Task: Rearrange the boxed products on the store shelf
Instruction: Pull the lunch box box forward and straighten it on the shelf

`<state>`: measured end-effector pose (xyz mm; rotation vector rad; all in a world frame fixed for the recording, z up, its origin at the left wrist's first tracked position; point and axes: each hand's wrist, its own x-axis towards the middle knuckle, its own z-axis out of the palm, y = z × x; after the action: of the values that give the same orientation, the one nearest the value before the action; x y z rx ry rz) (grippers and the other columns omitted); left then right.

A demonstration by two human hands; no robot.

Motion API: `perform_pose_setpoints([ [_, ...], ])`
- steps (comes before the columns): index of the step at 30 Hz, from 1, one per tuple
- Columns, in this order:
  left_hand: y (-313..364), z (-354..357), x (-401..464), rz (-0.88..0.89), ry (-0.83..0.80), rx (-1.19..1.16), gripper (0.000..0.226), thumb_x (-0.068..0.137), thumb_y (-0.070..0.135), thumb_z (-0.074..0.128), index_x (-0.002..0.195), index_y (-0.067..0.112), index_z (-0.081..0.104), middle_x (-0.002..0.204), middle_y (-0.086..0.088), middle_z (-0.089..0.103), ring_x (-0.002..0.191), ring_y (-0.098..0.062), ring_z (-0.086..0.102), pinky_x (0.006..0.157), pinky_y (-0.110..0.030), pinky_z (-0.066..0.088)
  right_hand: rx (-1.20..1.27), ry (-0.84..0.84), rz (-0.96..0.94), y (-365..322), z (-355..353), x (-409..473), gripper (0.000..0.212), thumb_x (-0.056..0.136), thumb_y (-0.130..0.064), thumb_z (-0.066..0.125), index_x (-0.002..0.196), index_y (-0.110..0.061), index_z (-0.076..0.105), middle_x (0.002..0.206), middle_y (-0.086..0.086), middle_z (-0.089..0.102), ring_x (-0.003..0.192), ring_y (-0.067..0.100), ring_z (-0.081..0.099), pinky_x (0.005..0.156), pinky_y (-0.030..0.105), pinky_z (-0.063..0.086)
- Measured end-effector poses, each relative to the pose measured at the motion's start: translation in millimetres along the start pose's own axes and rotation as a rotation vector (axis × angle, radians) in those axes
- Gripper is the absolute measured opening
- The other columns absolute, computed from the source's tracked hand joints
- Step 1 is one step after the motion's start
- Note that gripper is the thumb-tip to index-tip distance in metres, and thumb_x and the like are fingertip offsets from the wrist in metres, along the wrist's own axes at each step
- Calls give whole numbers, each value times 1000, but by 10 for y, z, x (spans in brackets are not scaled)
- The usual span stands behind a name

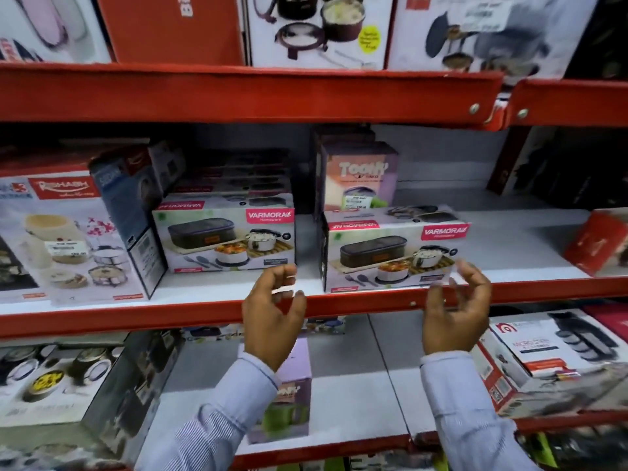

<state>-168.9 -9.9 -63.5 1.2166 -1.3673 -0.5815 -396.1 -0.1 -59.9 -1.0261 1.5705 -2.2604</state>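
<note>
Red-edged store shelf (pixel 204 314) carries lunch-box cartons (pixel 394 253); a person's left hand (pixel 272 311) and right hand (pixel 457 311) hover before it, fingers curled loosely apart, gripping nothing.

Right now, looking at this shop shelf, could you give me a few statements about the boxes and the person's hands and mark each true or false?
1. Both hands, left hand and right hand, are empty. True.
2. The right Varmora box is being lifted off the shelf. False: it rests on the middle shelf, and neither hand grips it.
3. A Toofy box stands behind the right Varmora box. True.
4. The left Varmora box sits alone, with nothing behind it. False: more boxes are stacked behind it.
5. The shelf edges are blue. False: they are red.
</note>
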Motion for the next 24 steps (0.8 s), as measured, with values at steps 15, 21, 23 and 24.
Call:
perform_pose_setpoints([
  [15,208,180,218,-8,-46,32,57,82,11,77,128,34,52,122,9,68,112,-9,66,101,-33,57,-2,-303,168,20,-13,484,51,87,0,64,135,-13,54,126,3,63,116,17,58,88,20,46],
  [21,154,-542,105,22,156,17,59,80,13,80,133,26,57,127,5,70,114,-11,67,96,-30,56,81,-352,119,-271,233,2,42,85,-7,68,126,-16,62,116,0,68,105,14,66,87,22,50],
  [23,55,-853,104,0,234,48,60,78,8,81,132,22,57,126,-1,70,113,-18,69,97,-37,57,95,-410,125,-276,408,-203,39,84,-9,71,122,-16,66,110,-2,71,97,3,70,75,8,53],
  [24,-5,-1011,115,-25,277,51,59,78,5,81,128,23,57,125,-4,70,112,-21,69,98,-42,57,91,-450,123,-259,519,-309,37,83,-9,71,120,-15,67,108,-3,73,94,-2,70,71,5,52],
])
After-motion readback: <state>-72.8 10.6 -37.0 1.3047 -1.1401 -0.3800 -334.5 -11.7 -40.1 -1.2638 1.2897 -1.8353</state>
